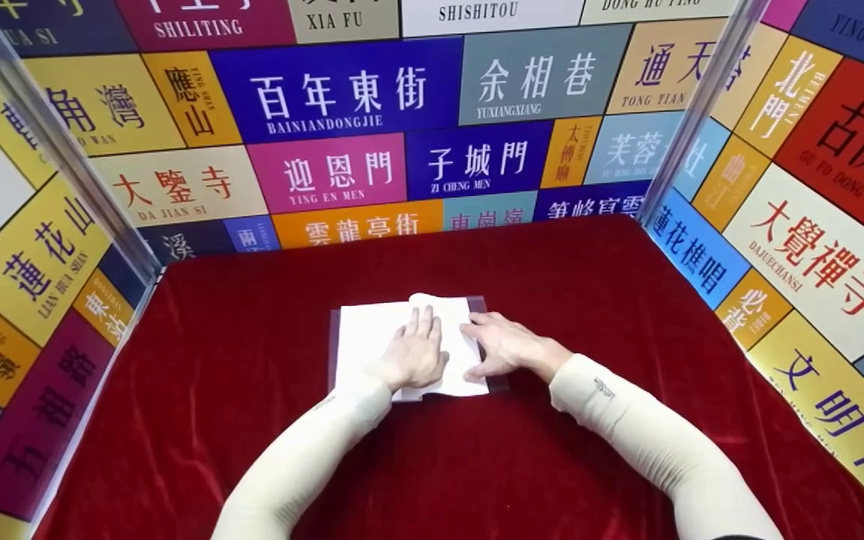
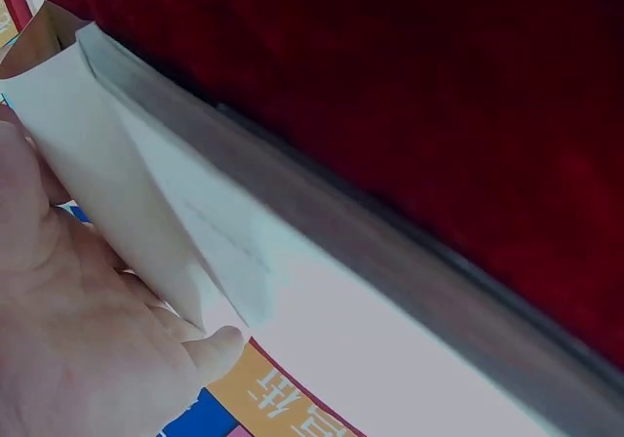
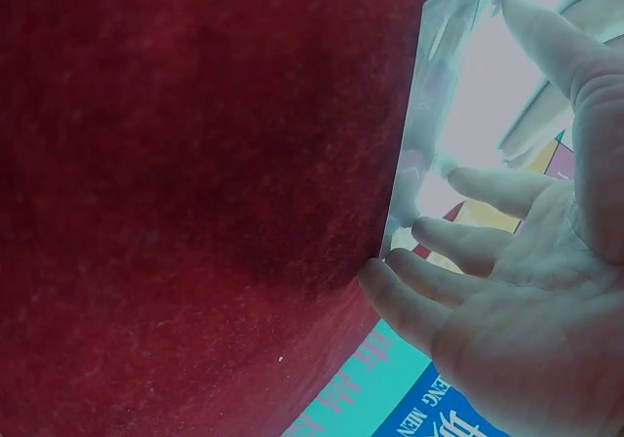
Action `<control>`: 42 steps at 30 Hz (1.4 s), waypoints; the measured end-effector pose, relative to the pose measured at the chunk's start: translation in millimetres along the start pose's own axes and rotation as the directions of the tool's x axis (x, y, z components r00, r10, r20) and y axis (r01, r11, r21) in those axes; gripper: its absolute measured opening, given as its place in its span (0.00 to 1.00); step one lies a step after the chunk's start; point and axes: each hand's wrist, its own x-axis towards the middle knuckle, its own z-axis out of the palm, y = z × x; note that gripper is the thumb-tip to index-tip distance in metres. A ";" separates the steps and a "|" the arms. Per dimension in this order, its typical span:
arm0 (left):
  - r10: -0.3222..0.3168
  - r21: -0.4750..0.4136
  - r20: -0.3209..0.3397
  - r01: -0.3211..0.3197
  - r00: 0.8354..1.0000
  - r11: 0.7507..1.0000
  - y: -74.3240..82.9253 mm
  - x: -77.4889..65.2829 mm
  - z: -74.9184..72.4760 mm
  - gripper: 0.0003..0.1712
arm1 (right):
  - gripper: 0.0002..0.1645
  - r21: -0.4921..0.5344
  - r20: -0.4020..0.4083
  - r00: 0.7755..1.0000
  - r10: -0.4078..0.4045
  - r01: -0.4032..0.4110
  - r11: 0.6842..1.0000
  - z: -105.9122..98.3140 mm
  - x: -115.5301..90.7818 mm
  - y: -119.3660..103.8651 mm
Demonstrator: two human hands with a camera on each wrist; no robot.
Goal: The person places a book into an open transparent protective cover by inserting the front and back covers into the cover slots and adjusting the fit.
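Note:
An open book [image 1: 364, 337] with blank-looking white pages lies on the red cloth. Its clear plastic cover [image 3: 429, 115] sticks out past the pages and looks dark against the cloth in the head view. My left hand [image 1: 415, 351] rests over the pages near the middle fold, fingers stretched toward the far edge. In the left wrist view a curved white page [image 2: 127, 174] stands up beside that hand [image 2: 97, 330]. At the book's right edge is my right hand [image 1: 511, 346], fingers spread and lightly bent. Its fingertips [image 3: 429, 227] lie along the cover's edge, with the thumb over the page.
Dark red velvet cloth [image 1: 252, 435] covers the table around the book. Colourful panels with place names [image 1: 342, 90] form walls behind and on both sides. Clear upright posts [image 1: 694, 127] stand at the back corners.

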 end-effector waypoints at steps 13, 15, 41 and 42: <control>0.167 -0.133 -0.112 -0.182 0.980 0.974 -73.2 37.9 54.2 0.46 | 0.62 0.042 0.037 0.999 0.037 -0.038 0.998 -3.3 -1.7 1.5; 0.188 -0.108 -0.109 -0.200 0.976 0.974 -75.7 39.2 55.1 0.47 | 0.61 0.038 0.035 0.999 0.042 -0.044 0.998 -3.9 -1.9 1.6; -0.042 0.033 0.115 0.039 0.992 0.999 -18.5 19.8 20.4 0.45 | 0.46 0.076 -0.110 0.983 0.147 -0.140 0.987 -3.4 4.7 -2.0; -0.048 0.036 0.123 0.044 0.991 0.998 -21.3 25.5 25.8 0.46 | 0.44 0.091 -0.135 0.975 0.176 -0.165 0.982 -3.4 5.3 -1.7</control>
